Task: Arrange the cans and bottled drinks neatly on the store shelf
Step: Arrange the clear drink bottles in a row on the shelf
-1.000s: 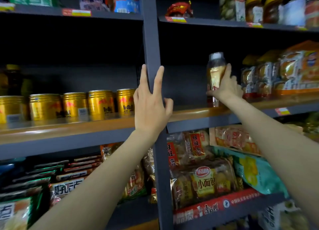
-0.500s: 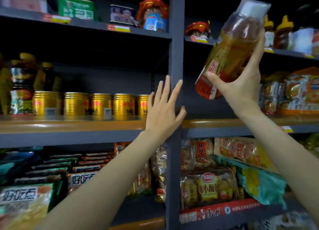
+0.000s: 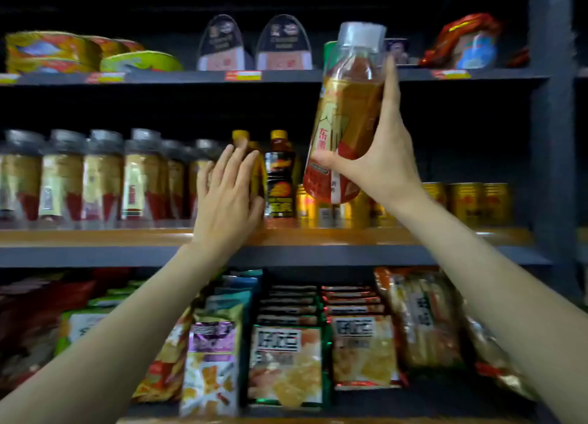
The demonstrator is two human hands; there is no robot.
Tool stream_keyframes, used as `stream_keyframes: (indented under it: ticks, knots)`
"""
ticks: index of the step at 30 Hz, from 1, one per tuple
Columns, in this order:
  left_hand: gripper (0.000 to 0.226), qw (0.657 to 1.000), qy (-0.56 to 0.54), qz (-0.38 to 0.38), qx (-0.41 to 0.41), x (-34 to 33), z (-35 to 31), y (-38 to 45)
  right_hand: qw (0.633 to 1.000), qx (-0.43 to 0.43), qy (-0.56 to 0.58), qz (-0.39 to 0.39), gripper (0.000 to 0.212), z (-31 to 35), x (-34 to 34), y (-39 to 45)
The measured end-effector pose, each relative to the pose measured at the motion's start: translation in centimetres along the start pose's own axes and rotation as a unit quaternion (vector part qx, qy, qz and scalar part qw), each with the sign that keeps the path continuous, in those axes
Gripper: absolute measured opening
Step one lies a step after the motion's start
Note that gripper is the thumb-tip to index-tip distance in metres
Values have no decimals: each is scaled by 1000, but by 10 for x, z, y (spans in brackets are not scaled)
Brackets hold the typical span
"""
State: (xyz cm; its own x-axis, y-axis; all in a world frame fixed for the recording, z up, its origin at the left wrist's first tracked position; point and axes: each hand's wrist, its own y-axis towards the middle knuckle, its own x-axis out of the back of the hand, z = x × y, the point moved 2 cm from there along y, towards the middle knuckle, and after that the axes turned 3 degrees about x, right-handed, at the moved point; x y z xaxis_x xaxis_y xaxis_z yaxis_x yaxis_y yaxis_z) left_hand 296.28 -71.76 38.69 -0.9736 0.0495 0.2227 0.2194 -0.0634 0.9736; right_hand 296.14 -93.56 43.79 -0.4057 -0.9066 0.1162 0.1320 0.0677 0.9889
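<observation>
My right hand (image 3: 378,166) grips a clear bottle of amber drink (image 3: 346,115) with a white cap and red-gold label, held tilted in the air above the wooden middle shelf (image 3: 95,236). My left hand (image 3: 227,194) is raised with straight fingers in front of a yellow-capped dark bottle (image 3: 281,175) and its half-hidden neighbour; whether it touches them is unclear. A row of several matching amber bottles (image 3: 101,175) stands at the shelf's left. Gold cans (image 3: 471,204) line the right part, some hidden behind the held bottle.
A grey upright post (image 3: 552,137) bounds the bay on the right. The upper shelf (image 3: 191,77) carries flat tins and boxed goods. Below the wooden shelf, snack bags (image 3: 286,360) fill the lower shelf.
The view has swung left to the neighbouring bay. My right hand has carried the bottle from the right bay across the post. My left hand has left the post and moved before the dark bottles.
</observation>
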Motion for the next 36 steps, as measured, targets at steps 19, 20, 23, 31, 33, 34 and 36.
stream_keyframes:
  ticks: [19, 20, 23, 31, 33, 34, 36]
  knots:
    - [64, 999, -12, 45, 26, 8, 203, -18, 941, -155, -251, 167, 115, 73, -249, -10]
    - [65, 998, -19, 47, 26, 7, 203, -18, 937, -161, -256, 174, 117, 72, -250, -9]
    - [65, 999, -17, 40, 22, 6, 203, -18, 939, -162, -228, 198, 122, 71, -243, -9]
    - [64, 998, -18, 50, 37, 8, 203, -19, 944, -146, -170, 242, 116, 75, -237, -10]
    - [64, 997, -20, 55, 43, 7, 204, -20, 941, -152, -199, 228, 116, 78, -247, -9]
    - [64, 997, -20, 57, 44, 8, 203, -21, 941, -154, -203, 223, 116, 79, -251, -9]
    - [64, 997, -22, 63, 42, 9, 201, -21, 941, -156, -202, 222, 115, 82, -255, -10]
